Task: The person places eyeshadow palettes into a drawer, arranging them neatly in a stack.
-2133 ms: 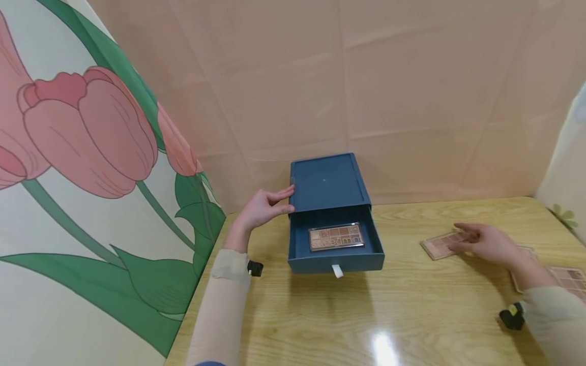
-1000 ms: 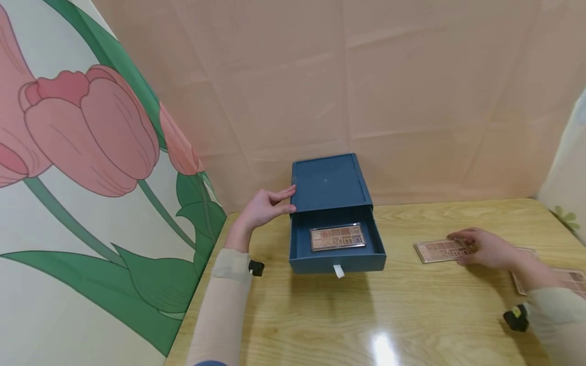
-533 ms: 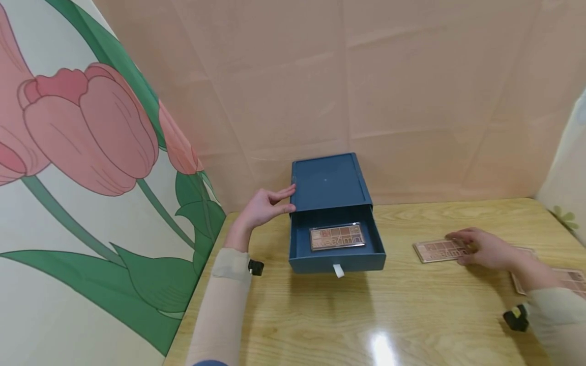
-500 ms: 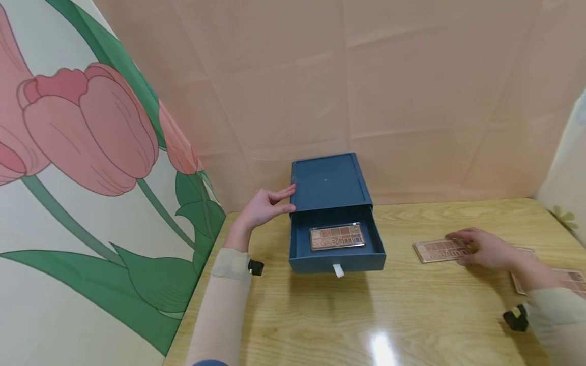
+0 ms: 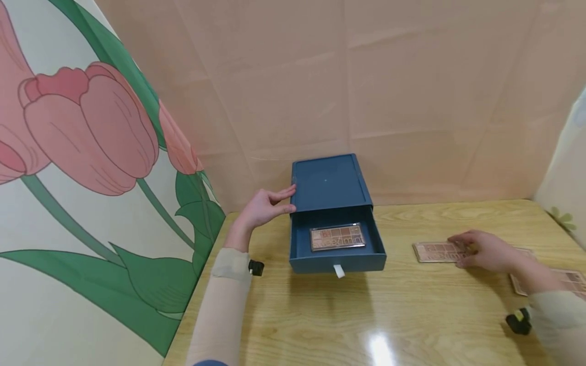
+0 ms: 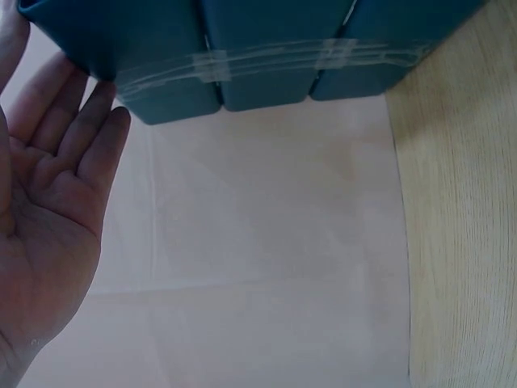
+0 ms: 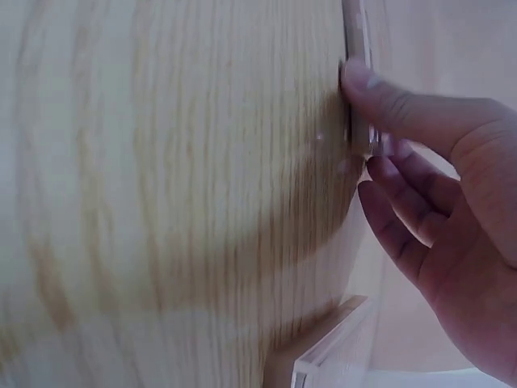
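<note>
My left hand (image 5: 262, 209) touches the left side of a blue drawer box (image 5: 326, 182) with thumb and fingertips. Its fingers are fairly straight in the left wrist view, against the box's side (image 6: 258, 24). The pulled-out drawer (image 5: 313, 265) has a white tab, and an eyeshadow palette (image 5: 337, 238) with a clear lid lies flat in it. On the right, my right hand (image 5: 489, 251) pinches the right end of another eyeshadow palette (image 5: 435, 252). In the right wrist view, the thumb presses that palette's edge (image 7: 360, 40); the palette is low at the wooden table.
Two more palettes lie on the table (image 5: 412, 315) under and beside the right forearm: one mostly hidden palette (image 5: 516, 285) and one palette (image 5: 576, 280) at the right edge. A beige cloth (image 5: 412, 101) hangs behind the box, and a tulip-print panel (image 5: 91, 152) stands left.
Compared with two seconds ago, the pinched palette has turned and shifted slightly left, with the right hand a little lower. Little differs over the last second. The left hand keeps its place.
</note>
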Demonstrator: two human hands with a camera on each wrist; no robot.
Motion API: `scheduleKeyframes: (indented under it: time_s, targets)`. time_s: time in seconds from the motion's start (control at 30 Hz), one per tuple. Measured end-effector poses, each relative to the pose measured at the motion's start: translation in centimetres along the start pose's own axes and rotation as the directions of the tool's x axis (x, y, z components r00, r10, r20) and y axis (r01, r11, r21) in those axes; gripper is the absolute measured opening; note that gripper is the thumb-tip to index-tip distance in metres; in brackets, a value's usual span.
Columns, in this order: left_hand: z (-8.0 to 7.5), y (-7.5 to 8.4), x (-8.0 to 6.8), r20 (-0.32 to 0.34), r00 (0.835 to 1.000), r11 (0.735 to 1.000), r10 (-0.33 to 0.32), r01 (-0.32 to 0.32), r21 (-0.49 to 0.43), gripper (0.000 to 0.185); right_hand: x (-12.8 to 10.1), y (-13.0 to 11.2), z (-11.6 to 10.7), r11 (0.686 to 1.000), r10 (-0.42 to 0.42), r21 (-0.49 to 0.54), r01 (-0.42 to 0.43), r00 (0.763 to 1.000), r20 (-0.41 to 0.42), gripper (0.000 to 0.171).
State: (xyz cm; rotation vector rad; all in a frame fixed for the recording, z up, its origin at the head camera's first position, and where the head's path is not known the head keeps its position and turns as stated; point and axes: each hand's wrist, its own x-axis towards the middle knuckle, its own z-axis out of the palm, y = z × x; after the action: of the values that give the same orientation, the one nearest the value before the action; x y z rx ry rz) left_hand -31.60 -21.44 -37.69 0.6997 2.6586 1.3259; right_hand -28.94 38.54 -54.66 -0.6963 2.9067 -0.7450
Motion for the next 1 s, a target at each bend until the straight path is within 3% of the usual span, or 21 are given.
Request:
scheduleKeyframes:
  time_s: [0.3,0.53,0.67,1.0]
  targets:
    - [0.3,-0.2,-0.3,-0.001,1.0,1.0,-0.009,0.009,0.016,0.058,-0.5,-0.6,-0.3,0.998,0.068,-0.013,-0.069,0.998,-0.018,0.08]
    - [0.4,-0.2,-0.1,-0.002,1.0,1.0,-0.004,0.004,0.02,0.059,-0.8,-1.8,-1.4,0.997,0.067,0.053,-0.06,0.989,-0.133,0.073]
    - [0.4,-0.2,0.0,-0.002,1.0,1.0,0.006,-0.006,0.025,0.058,-0.8,-3.6,-2.8,0.991,0.079,0.117,-0.058,0.98,-0.184,0.07]
    - [0.3,-0.4,0.1,-0.005,1.0,0.999,0.003,-0.003,0.042,0.058,-0.5,-10.0,-5.7,0.965,0.144,0.239,-0.105,0.977,-0.154,0.073]
